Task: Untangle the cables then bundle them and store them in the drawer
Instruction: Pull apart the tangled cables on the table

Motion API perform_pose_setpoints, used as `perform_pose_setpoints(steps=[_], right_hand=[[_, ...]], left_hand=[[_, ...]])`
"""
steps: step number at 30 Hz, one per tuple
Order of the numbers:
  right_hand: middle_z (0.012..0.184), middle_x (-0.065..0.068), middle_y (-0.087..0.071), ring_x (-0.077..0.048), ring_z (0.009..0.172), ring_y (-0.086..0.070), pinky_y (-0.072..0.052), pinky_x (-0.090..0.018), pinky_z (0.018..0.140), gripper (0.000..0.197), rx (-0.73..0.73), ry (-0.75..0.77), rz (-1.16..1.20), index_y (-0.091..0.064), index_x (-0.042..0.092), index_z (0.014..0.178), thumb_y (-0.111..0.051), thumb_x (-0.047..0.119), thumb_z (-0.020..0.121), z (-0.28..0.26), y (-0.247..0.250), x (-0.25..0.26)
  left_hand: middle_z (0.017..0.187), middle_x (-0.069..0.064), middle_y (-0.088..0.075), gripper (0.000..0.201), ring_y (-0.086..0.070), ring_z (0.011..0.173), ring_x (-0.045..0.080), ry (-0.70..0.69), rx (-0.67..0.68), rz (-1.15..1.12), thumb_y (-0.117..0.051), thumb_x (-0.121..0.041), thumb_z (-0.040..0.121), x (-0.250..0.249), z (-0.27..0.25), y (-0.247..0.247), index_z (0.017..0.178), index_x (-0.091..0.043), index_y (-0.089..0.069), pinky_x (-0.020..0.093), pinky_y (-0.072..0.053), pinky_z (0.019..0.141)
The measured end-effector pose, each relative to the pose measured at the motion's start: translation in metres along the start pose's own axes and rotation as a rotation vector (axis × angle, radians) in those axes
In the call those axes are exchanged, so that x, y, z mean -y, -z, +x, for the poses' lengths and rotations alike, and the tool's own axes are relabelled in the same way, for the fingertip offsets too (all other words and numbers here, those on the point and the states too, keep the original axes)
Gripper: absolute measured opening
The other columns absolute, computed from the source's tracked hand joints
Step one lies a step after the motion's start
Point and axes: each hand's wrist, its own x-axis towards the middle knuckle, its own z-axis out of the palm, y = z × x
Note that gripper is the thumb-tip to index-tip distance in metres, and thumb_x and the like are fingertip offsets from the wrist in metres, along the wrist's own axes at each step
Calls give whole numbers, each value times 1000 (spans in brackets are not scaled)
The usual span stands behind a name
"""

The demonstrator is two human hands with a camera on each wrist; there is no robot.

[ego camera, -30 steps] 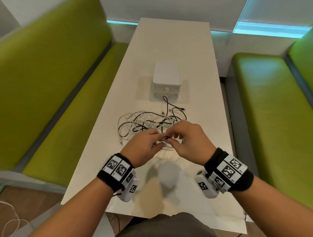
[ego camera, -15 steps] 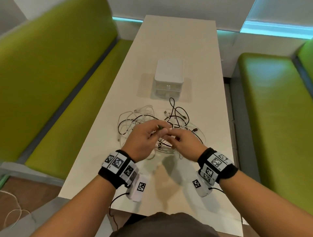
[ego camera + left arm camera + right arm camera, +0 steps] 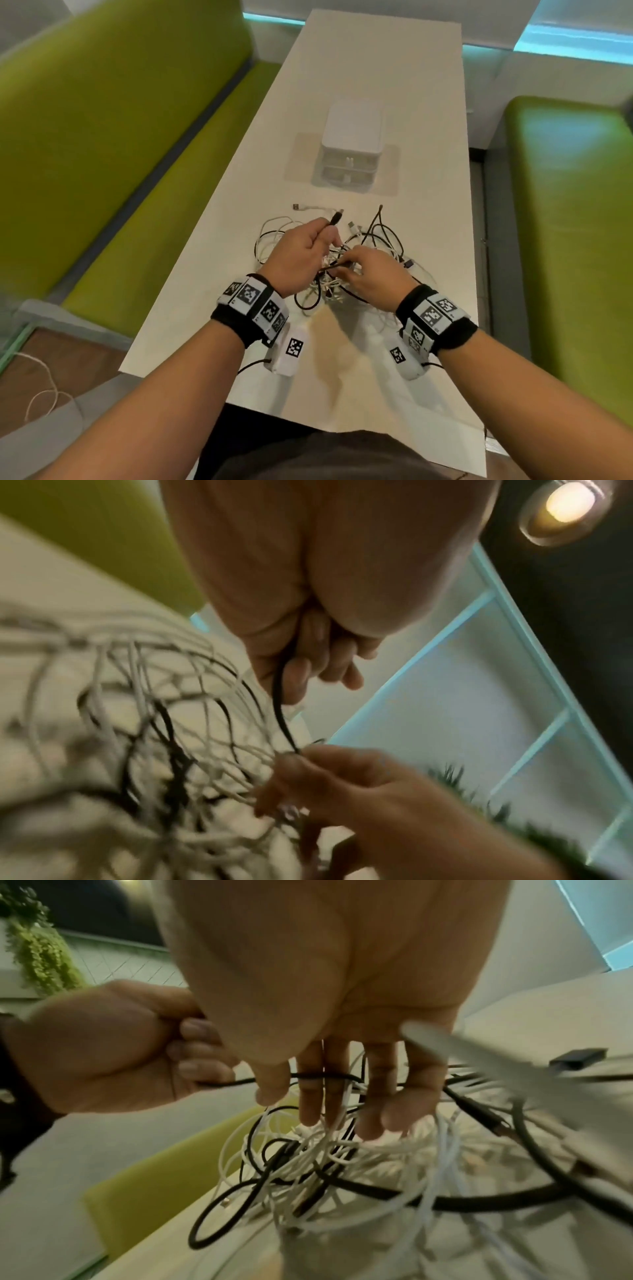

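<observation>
A tangle of black and white cables (image 3: 373, 240) lies on the white table (image 3: 376, 68) in front of a small white drawer unit (image 3: 352, 126) with both drawers closed. My left hand (image 3: 325, 236) grips a black cable (image 3: 281, 712) in a fist, and its plug (image 3: 336, 217) sticks out past the thumb. My right hand (image 3: 346, 267) pinches the same black cable (image 3: 240, 1081) close to the knot, its other fingers (image 3: 371, 1096) reaching down into the white loops (image 3: 329, 1150). A short stretch of the cable runs between both hands.
Green benches (image 3: 120, 137) run along both sides of the table. A white USB plug (image 3: 296, 206) lies on the table left of the pile and a black plug (image 3: 409, 263) on its right side. Bare tabletop lies behind the drawer unit.
My left hand has risen and moved away from the right, pulling the black cable's plug end out of the pile. The right hand stays at the knot.
</observation>
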Motion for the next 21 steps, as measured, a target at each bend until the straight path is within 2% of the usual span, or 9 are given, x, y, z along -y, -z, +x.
perform_pose_setpoints(steps=[2,4,6,8,10,13,17,19,21], right_hand=[[102,8,-65,-16,94,-62,-50,-38,83,27,-78,5,14,-72,22,101,-64,47,95,2,1,-3],[119,8,-57,-14,95,-60,-49,-36,84,22,-189,32,26,-72,22,99,-68,43,94,3,1,-7],[131,10,-42,-8,93,-55,-46,-31,79,21,-261,33,32,-72,26,96,-70,45,91,3,4,-5],[124,11,-40,-5,90,-52,-44,-30,75,21,-304,43,42,-72,26,96,-71,47,90,6,7,0],[112,12,-44,-7,83,-52,-45,-33,71,23,-315,81,-21,-70,25,96,-68,48,92,11,9,6],[98,10,-48,-14,76,-51,-44,-39,76,24,-317,98,-176,-64,27,93,-65,51,91,16,6,4],[104,6,-46,-18,80,-55,-46,-34,68,26,-204,-10,-184,-60,29,95,-73,50,85,19,2,0],[113,4,-46,-21,87,-58,-49,-35,70,23,-146,-29,-168,-59,28,100,-75,35,85,20,3,2],[130,4,-43,-25,96,-60,-49,-35,75,28,-129,-27,-149,-60,25,103,-70,12,81,20,5,1]], left_hand=[[68,-7,-57,32,-52,64,18,2,45,244,-46,-42,103,2,4,5,85,-19,-59,38,-45,65],[75,-5,-52,25,-48,66,15,25,79,232,-54,-37,102,3,5,9,94,-13,-53,32,-40,64],[79,-8,-47,23,-44,66,11,30,117,243,-65,-30,95,6,7,13,95,-17,-46,27,-35,59],[87,-8,-53,29,-50,70,11,32,177,382,-70,-27,88,10,10,17,97,-20,-44,28,-36,60],[92,-6,-60,29,-57,79,15,10,236,498,-71,-29,88,8,16,21,97,-22,-44,33,-44,66],[77,-6,-55,32,-51,69,13,-54,219,474,-68,-30,92,0,22,29,81,-27,-38,35,-42,65],[62,-9,-44,39,-41,56,8,-110,149,367,-74,-28,88,-10,26,37,73,-22,-39,30,-34,59],[58,-8,-42,39,-41,55,9,-109,126,356,-76,-26,86,-12,24,38,71,-19,-42,32,-36,60],[59,-6,-50,32,-47,57,12,-87,103,392,-76,-25,86,-10,22,40,73,-15,-49,33,-40,62]])
